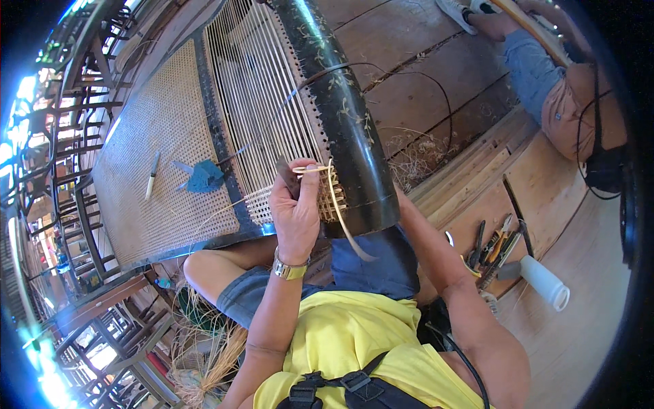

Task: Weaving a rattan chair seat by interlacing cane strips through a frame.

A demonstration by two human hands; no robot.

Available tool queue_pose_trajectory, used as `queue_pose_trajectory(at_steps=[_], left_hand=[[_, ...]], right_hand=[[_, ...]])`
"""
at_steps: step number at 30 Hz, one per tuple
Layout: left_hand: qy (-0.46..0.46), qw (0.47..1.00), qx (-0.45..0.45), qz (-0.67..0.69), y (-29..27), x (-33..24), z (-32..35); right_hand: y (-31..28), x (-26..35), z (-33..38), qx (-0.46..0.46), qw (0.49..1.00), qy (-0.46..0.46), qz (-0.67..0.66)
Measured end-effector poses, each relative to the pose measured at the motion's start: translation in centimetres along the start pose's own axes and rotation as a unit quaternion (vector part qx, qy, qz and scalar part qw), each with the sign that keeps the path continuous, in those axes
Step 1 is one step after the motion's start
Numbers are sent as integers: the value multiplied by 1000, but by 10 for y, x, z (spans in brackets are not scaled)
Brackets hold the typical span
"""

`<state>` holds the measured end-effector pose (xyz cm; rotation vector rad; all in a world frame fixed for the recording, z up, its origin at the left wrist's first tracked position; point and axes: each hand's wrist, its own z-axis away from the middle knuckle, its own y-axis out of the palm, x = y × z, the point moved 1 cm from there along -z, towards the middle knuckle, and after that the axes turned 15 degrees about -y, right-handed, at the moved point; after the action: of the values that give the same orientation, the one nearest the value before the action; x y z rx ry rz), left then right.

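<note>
My left hand is closed at the lower right corner of a chair panel strung with pale cane strands. Thumb and fingers pinch a cane strip, whose loose end curls down over the black frame. A dark flat piece is also between the fingers; its kind is unclear. Beside the hand lies a short woven section. My right forearm reaches behind the black frame, which hides the right hand.
On the finished cane panel lie a pale-handled tool and a blue cloth. Pliers and a white bottle sit at right. Another person's leg shows at upper right. Loose cane lies lower left.
</note>
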<state>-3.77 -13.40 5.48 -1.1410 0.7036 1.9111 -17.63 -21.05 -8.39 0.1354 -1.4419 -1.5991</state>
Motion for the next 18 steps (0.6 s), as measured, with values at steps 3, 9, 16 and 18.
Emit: queue_pose_trajectory(at_steps=[3,9,16,18], left_hand=[[12,1000,-18,-18,3,0,0],[5,999,-23,-30,5,-2,3],[8,999,-27,-36,6,-1,2],[18,998,-26,-47,5,-1,2]], right_hand=[[1,-1,-2,-33,999,-22,-15],[6,-7,-1,41,951,-271,145],[-7,12,-14,30,999,-26,-7],[-5,23,-22,5,1000,6,-9]])
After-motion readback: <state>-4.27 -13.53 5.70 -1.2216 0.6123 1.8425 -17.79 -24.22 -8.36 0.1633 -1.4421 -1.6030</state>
